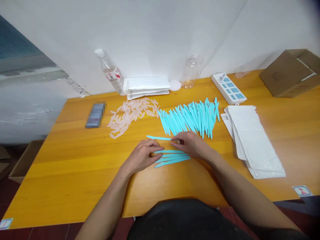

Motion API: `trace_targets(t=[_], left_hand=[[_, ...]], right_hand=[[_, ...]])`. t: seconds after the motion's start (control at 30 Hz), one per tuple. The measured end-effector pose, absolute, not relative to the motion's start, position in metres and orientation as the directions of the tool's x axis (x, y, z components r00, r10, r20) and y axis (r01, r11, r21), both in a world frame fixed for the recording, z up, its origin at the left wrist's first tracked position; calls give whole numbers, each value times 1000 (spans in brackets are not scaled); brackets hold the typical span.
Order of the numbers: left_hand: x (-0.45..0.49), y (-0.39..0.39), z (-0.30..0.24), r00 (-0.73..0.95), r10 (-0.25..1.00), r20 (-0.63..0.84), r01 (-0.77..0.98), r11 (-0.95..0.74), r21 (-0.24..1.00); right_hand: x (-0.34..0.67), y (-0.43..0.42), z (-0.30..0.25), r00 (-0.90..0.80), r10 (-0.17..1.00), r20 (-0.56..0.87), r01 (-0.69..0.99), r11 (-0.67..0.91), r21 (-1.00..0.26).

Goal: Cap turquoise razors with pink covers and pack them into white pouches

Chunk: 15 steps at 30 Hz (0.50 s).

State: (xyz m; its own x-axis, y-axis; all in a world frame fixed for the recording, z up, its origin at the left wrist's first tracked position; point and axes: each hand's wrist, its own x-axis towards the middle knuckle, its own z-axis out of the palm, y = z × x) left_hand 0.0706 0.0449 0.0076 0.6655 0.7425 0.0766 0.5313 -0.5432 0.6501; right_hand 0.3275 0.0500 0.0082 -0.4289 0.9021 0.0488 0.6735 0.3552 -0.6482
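On the table, several turquoise eyebrow razors (172,160) lie side by side in a small row. My left hand (142,154) is at their left ends, thumb and forefinger closed around the end of the uppermost razor (172,151). Just above the row, my right hand (191,143) pinches the right end of a single razor (159,137), which points left. A large heap of the same turquoise razors (190,118) lies beyond my right hand. Small translucent pinkish caps (132,113) are scattered beyond my left hand.
Along the wall stand a labelled bottle (113,75), a stack of white packets (147,86), a clear jar (191,73) and a power strip (228,88). White plastic bags (255,140) lie at right, before a cardboard box (287,73). A blurred phone-like rectangle (95,115) lies left.
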Motion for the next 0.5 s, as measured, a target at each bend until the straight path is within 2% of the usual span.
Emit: trace_targets(t=[0.13,0.23,0.33,0.43,0.5], left_hand=[[73,43,10,714,699,45,502,-555,663],[60,49,14,666,745,42,482,-473,738],[29,64,14,405,908,103,591,-346,729],[-10,79,8,59,976,210,792,-174,586],[-29,84,5,-53,974,221,883,-58,466]], right_hand=[[311,53,4,-373,928,17,822,339,-457],[300,54,5,-365,930,-53,871,320,-371],[297,54,7,-325,941,-89,875,264,-407],[297,54,8,-291,950,-112,857,207,-472],[298,53,7,-291,951,-108,847,203,-491]])
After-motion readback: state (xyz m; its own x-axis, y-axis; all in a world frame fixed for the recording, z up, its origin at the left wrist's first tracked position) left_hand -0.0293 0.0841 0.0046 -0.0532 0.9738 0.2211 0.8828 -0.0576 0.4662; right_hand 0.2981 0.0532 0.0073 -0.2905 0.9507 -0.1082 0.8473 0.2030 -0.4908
